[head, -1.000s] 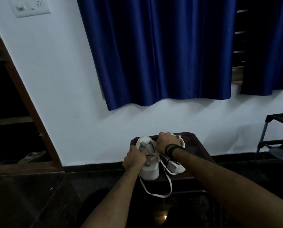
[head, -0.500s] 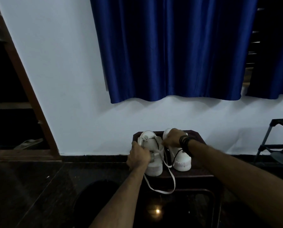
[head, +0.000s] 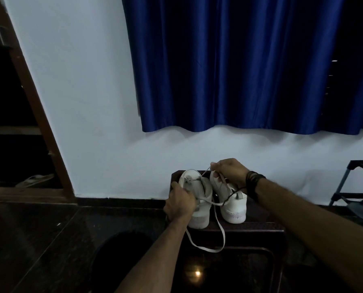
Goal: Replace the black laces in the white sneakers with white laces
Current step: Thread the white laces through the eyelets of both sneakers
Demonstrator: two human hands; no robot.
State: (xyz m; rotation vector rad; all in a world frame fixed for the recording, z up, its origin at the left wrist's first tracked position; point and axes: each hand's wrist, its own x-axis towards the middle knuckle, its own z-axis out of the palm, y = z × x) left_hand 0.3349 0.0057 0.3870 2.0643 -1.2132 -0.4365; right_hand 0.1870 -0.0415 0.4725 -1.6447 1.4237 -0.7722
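R hand (head: 229,172) pinches white lace (head: 215,249); sneakers (head: 232,199) toes away.

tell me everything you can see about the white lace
The white lace is a flat, pale, cloth-like strip. One end is pinched in the right hand, raised above the left sneaker, from which it rises taut. Its slack crosses the sneaker near the left hand, which grips that shoe, then droops in a long loop over the front edge of the dark stool. Which eyelets it passes through cannot be told.
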